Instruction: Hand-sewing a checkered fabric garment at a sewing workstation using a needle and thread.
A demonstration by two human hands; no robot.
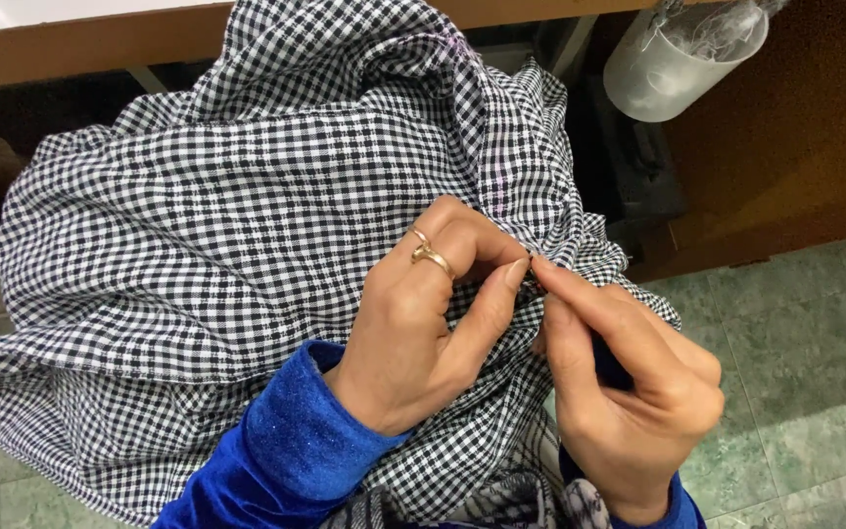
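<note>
A large black-and-white checked cloth lies bunched over my lap, with faint pink chalk marks along a fold near its upper right. My left hand, wearing gold rings and a blue velvet sleeve, pinches a fold of the cloth between thumb and forefinger. My right hand meets it from the right, its fingertips pinched on the same spot of cloth. Something small and dark sits between the fingertips; I cannot tell what it is.
A wooden table edge runs along the top. A frosted plastic container hangs at the upper right beside a brown wooden panel. Green tiled floor shows at the right and lower left.
</note>
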